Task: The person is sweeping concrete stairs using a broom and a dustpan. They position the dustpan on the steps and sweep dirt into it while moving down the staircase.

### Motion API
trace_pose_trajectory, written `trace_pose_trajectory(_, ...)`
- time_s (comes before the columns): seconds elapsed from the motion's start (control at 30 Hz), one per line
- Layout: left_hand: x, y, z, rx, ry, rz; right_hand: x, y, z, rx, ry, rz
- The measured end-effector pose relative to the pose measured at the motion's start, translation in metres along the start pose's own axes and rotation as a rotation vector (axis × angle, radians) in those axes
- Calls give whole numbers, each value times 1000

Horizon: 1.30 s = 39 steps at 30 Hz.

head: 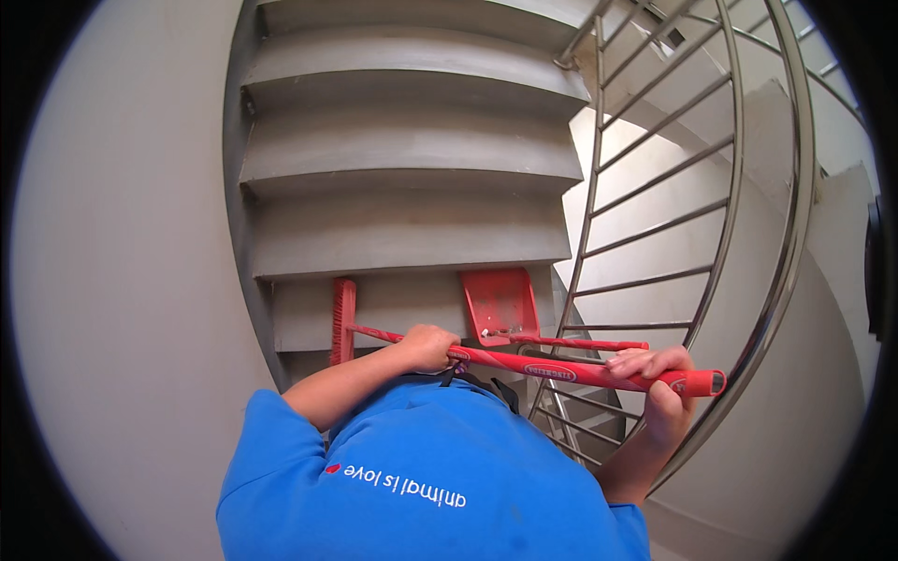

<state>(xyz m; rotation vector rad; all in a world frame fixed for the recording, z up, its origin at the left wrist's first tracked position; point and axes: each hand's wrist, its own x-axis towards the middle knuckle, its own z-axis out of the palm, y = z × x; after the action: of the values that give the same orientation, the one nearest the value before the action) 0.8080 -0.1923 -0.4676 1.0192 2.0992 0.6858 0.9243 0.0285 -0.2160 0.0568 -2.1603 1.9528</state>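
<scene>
A red broom has its bristled head (pixel 343 322) at the left of a grey stair step, with the bristles facing left. Its long handle (pixel 551 369) runs right across the front of my body. My left hand (pixel 429 348) grips this handle nearer the head, while my right hand (pixel 658 379) is closed around it near the end cap. Between the hands, farther forward, a red dustpan (pixel 501 303) lies on the step with small debris inside. The dustpan's short handle (pixel 589 343) points right and ends beside my right fingers; whether they touch it, I cannot tell.
Grey stair steps (pixel 414 224) rise or fall ahead; which, I cannot tell. A plain wall (pixel 126 266) borders them on the left. A metal railing (pixel 802 189) with several bars curves along the right, close to my right hand and the broom handle's end.
</scene>
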Motion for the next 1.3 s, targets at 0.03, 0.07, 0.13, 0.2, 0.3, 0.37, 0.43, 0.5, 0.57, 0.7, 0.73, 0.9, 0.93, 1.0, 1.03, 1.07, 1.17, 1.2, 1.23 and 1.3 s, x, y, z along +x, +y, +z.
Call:
trace_pose_trajectory(0.03,5,4,3,5,-15,36,-5,-5,-2,-35,24,-17)
trace_pose_trajectory(0.07,10,6,7,9,-30,71,-9,-12,1,-89,91,-23)
trace_pose_trajectory(0.13,15,18,4,20,-73,158,-18,-25,3,-145,165,-36)
trace_pose_trajectory(0.2,24,18,14,1,-76,243,-27,-34,7,-189,259,-45)
trace_pose_trajectory(0.3,34,16,25,-6,-80,386,-38,-42,16,-183,355,-81)
trace_pose_trajectory(0.37,35,19,20,-19,-107,372,-41,-41,13,-77,344,-52)
trace_pose_trajectory(0.43,27,35,-2,-35,-170,254,-37,-43,22,-14,520,43)
trace_pose_trajectory(0.5,22,42,-22,-61,-113,238,-32,-39,5,-68,415,42)
trace_pose_trajectory(0.57,21,40,-39,-184,-135,103,-35,-15,-16,-254,452,-9)
trace_pose_trajectory(0.7,25,-3,-53,-361,-128,51,-43,30,-46,-612,763,182)
trace_pose_trajectory(0.73,23,-6,-56,-484,-86,45,-51,49,-54,-552,830,208)
trace_pose_trajectory(0.9,11,-21,-79,-667,-44,29,-74,128,-81,-440,1030,477)
trace_pose_trajectory(0.93,9,-26,-81,-687,-38,36,-76,138,-83,-438,1031,530)
trace_pose_trajectory(1.0,6,-33,-84,-723,-12,43,-77,159,-87,-435,1029,633)
trace_pose_trajectory(1.03,4,-35,-85,-741,8,41,-79,171,-91,-450,1029,652)
trace_pose_trajectory(1.07,1,-37,-85,-758,28,39,-80,184,-95,-466,1029,670)
trace_pose_trajectory(1.17,-9,-44,-84,-768,86,26,-81,226,-107,-447,1031,645)
trace_pose_trajectory(1.2,-12,-45,-82,-784,105,12,-78,233,-110,-432,997,656)
trace_pose_trajectory(1.23,-14,-46,-80,-788,130,26,-76,239,-113,-417,964,667)
trace_pose_trajectory(1.3,-18,-48,-75,-795,180,48,-75,251,-115,-405,957,626)
